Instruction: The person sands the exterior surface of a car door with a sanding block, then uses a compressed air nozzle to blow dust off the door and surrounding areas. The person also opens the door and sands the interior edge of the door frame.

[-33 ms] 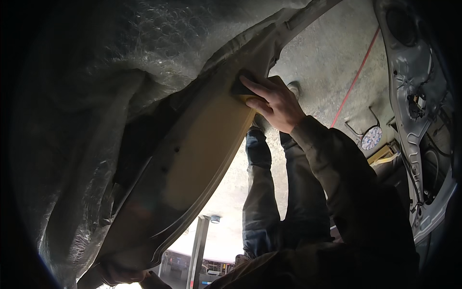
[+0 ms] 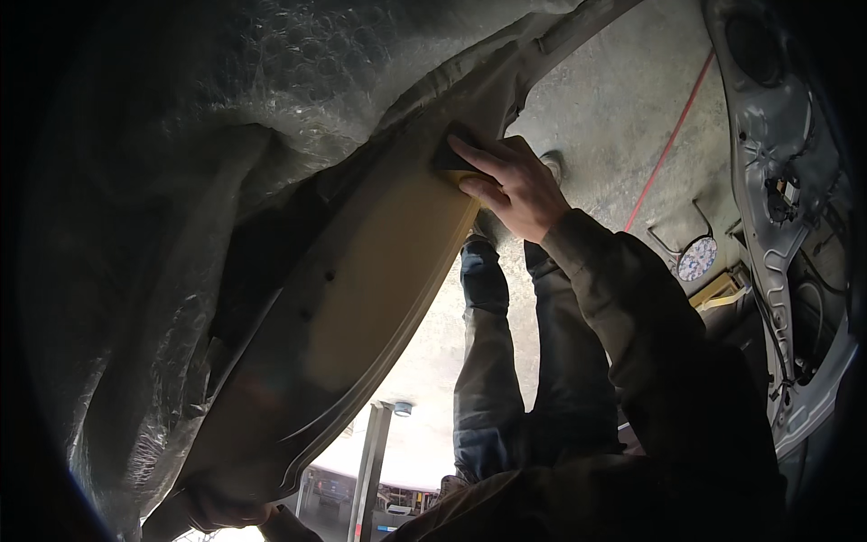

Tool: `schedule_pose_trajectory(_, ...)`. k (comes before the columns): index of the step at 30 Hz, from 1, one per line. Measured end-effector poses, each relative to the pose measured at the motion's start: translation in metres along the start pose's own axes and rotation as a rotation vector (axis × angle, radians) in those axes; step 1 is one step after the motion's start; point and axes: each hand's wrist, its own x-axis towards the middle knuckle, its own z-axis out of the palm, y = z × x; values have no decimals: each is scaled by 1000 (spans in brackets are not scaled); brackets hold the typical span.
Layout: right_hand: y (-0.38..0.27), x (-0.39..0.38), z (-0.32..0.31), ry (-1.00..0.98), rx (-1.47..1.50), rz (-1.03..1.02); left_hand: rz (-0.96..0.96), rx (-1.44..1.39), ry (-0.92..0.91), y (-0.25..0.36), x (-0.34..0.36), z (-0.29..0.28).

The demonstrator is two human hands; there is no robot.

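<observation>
My right hand (image 2: pixel 522 188) grips a sanding block (image 2: pixel 446 160), dark with a yellow lower edge. Its fingers reach over the block, which lies against the upper part of a car body panel (image 2: pixel 352 307). A tan sanded patch spreads below the block, with darker grey around it and two small dark spots to its left. At the panel's lower end is my left hand (image 2: pixel 237 515), deep in shadow; how its fingers lie is hard to make out.
Crumpled clear plastic sheeting (image 2: pixel 172 271) covers the left side. An open car door shell (image 2: pixel 768 154) with bare wiring stands at the right. On the concrete floor are a red hose or cord (image 2: pixel 670 143), a round speckled stool seat (image 2: pixel 697 259) and a yellow object (image 2: pixel 720 291).
</observation>
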Motion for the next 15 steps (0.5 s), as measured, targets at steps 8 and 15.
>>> schedule_pose_trajectory(8, -4, 4, 0, -11, -24, -14, 77, 26, 244, 2, 9, 19)
schedule_pose_trajectory(15, -5, -1, 0, -119, -43, 20, -4, -11, 58, 7, 8, 1)
